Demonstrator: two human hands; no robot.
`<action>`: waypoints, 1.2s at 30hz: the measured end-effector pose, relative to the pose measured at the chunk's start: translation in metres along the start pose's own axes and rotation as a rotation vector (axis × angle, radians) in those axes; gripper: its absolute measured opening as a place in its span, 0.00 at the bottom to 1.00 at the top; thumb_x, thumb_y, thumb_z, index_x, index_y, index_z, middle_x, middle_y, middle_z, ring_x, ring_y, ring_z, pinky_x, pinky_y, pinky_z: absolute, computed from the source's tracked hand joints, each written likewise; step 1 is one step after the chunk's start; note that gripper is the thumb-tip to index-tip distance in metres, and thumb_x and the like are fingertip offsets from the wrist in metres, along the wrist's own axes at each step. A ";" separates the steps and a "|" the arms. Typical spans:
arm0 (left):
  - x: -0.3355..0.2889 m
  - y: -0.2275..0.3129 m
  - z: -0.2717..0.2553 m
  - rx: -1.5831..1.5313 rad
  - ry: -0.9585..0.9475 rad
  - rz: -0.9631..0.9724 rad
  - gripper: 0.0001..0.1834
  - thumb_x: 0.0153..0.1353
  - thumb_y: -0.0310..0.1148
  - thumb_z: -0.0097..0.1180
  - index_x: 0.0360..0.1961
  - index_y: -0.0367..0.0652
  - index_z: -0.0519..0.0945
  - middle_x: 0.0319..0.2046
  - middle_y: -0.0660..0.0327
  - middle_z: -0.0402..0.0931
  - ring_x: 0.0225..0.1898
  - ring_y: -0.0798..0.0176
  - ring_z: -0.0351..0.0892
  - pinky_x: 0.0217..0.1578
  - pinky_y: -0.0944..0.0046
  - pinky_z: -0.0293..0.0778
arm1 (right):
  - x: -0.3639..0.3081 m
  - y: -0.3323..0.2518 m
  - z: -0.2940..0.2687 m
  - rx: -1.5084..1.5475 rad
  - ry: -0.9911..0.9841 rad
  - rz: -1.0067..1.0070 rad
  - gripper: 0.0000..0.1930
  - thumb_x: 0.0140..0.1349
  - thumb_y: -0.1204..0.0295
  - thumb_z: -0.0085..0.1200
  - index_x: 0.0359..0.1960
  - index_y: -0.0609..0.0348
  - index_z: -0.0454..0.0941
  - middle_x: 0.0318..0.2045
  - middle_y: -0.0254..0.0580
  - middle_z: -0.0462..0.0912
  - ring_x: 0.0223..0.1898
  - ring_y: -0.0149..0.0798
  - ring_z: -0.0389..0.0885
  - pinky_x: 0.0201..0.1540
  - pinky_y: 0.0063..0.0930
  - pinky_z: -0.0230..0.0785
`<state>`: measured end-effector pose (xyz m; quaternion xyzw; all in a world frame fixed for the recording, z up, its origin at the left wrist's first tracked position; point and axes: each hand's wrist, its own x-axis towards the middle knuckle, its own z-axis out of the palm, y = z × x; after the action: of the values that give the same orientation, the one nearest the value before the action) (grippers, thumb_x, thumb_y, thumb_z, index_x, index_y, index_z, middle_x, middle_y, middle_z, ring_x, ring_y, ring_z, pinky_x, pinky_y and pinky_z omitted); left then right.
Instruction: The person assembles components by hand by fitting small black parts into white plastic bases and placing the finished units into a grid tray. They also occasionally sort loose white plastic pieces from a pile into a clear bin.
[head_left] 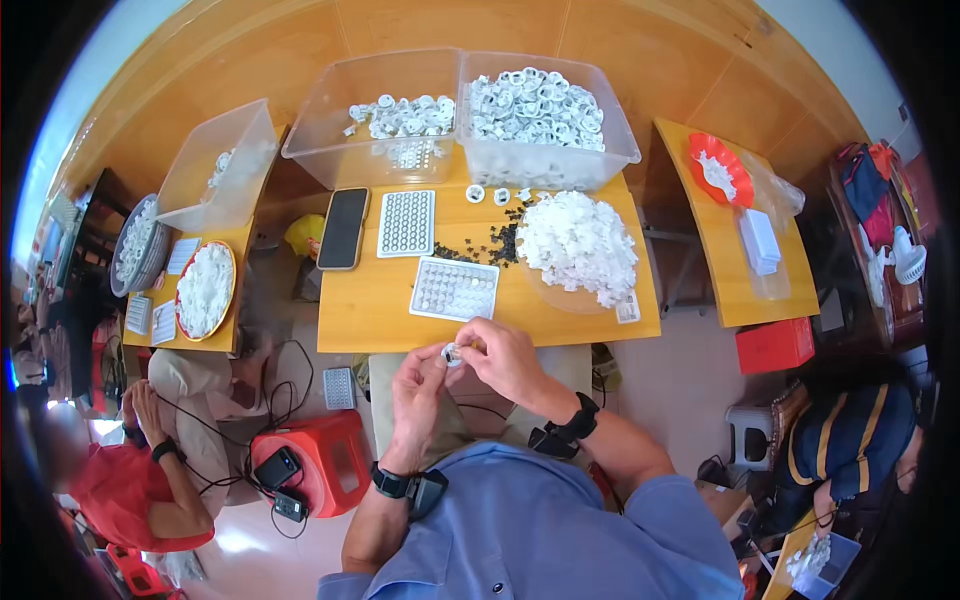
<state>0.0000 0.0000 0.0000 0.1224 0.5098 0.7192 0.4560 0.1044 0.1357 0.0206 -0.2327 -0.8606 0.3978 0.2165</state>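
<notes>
Just past the table's front edge, my left hand (420, 385) is closed, its thumb and fingertips pinching a small round white plastic part (451, 354) with a dark spot in it. My right hand (503, 358) meets it from the other side, thumb and forefinger pressed together at the part; whatever they pinch is too small to make out. Beyond my hands lies a white tray (454, 289) with rows of small round pockets. Behind it is a second tray (406, 224) filled with rows of round pieces. Small black parts (503, 242) lie scattered beside a heap of small white plastic pieces (577, 245).
Two clear bins (375, 160) (550, 165) of round white parts stand at the back. A phone (343, 229) lies at the table's left. A red stool (312, 465) stands left of my legs. Other people sit at both sides, with side tables (735, 260) nearby.
</notes>
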 end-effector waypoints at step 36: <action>-0.035 -0.021 -0.063 -0.032 0.035 0.017 0.09 0.67 0.22 0.57 0.47 0.32 0.80 0.40 0.50 0.84 0.38 0.59 0.87 0.42 0.65 0.83 | -0.119 0.083 0.008 -0.455 -0.379 0.111 0.05 0.60 0.75 0.54 0.37 0.58 0.78 0.39 0.46 0.84 0.42 0.54 0.83 0.42 0.48 0.75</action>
<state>-0.0100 -0.0648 -0.0356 0.1066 0.5053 0.7330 0.4428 0.2145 0.1108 -0.0716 -0.2434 -0.9388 0.2423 -0.0280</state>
